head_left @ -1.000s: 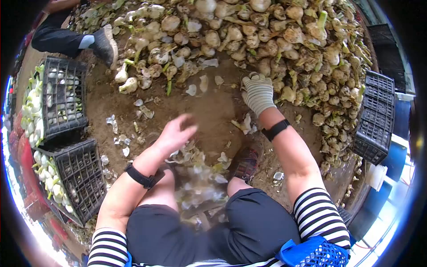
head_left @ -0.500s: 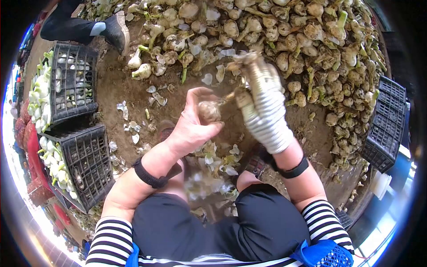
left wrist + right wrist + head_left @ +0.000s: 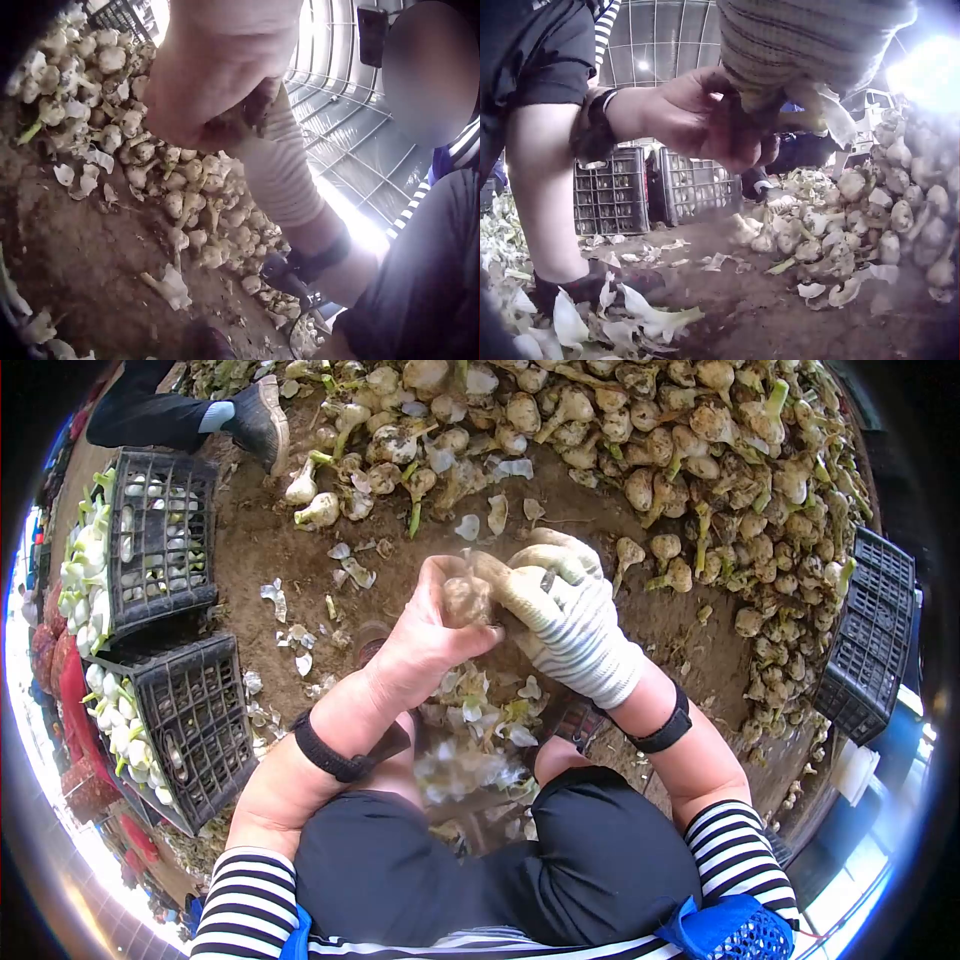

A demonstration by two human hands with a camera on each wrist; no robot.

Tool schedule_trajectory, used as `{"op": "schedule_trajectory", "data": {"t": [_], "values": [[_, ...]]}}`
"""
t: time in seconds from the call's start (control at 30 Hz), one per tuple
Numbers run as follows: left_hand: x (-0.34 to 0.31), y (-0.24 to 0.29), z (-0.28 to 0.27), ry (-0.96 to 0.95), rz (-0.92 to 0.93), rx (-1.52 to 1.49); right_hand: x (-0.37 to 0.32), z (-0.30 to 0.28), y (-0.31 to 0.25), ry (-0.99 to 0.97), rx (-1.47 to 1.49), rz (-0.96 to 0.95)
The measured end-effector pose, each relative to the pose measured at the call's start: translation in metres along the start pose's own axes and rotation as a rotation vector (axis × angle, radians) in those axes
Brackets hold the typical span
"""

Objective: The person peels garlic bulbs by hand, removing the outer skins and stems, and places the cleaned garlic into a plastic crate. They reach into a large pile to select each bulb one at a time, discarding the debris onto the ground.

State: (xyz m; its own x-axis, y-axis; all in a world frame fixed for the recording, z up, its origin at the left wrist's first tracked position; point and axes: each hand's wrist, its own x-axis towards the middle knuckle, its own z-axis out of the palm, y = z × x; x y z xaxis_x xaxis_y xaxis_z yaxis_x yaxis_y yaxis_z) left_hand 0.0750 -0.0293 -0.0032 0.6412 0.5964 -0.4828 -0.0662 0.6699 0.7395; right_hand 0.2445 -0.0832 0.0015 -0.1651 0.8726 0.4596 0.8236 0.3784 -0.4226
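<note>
Garlic bulb [image 3: 464,605] — left hand [image 3: 420,645] gripping, gloved right hand [image 3: 578,610] curled against it

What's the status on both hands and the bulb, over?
Left hand holding bulb. Gloved right hand at bulb, grip unclear. Bulb blurred, peeling progress unreadable. Nothing seen blocking; peelings below.

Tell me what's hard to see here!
Head view: part of the garlic bulb, covered by the left grip.
Head view: peelings low in the middle, blurred.
Head view: whoever wears the far shoe, mostly cut off by the top edge.
Right wrist view: part of the right grip, cut off above.
</note>
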Motion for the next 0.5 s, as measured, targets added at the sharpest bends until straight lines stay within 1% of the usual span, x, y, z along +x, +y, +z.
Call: {"op": "schedule_trajectory", "data": {"t": [0.03,0.1,0.17,0.2,0.27,0.3,0.33,0.37,0.5], "values": [[0.0,0.0,0.001,0.015,0.004,0.027,-0.002,0.003,0.001,-0.007,-0.017,-0.032],[-0.001,-0.002,0.0,0.002,0.003,-0.024,-0.002,0.005,-0.001,-0.01,-0.049,-0.055],[-0.003,0.001,0.004,0.055,0.0,0.074,0.0,0.007,-0.002,-0.011,-0.078,-0.086],[-0.003,-0.001,0.003,0.059,0.002,0.073,0.0,0.008,-0.001,-0.001,-0.083,-0.091],[-0.002,-0.007,0.0,-0.008,-0.038,0.049,0.0,0.008,-0.002,0.004,-0.086,-0.097],[-0.003,-0.008,-0.001,-0.005,-0.038,0.046,0.0,0.008,-0.003,-0.043,-0.111,-0.111],[-0.003,-0.009,-0.001,-0.021,-0.046,0.09,0.0,0.008,-0.004,-0.089,-0.137,-0.124],[-0.003,-0.009,-0.002,-0.038,-0.053,0.136,0.0,0.008,-0.004,-0.09,-0.137,-0.125],[-0.003,-0.003,0.003,-0.016,-0.017,0.179,-0.001,0.01,-0.002,-0.103,-0.173,-0.12]]}}
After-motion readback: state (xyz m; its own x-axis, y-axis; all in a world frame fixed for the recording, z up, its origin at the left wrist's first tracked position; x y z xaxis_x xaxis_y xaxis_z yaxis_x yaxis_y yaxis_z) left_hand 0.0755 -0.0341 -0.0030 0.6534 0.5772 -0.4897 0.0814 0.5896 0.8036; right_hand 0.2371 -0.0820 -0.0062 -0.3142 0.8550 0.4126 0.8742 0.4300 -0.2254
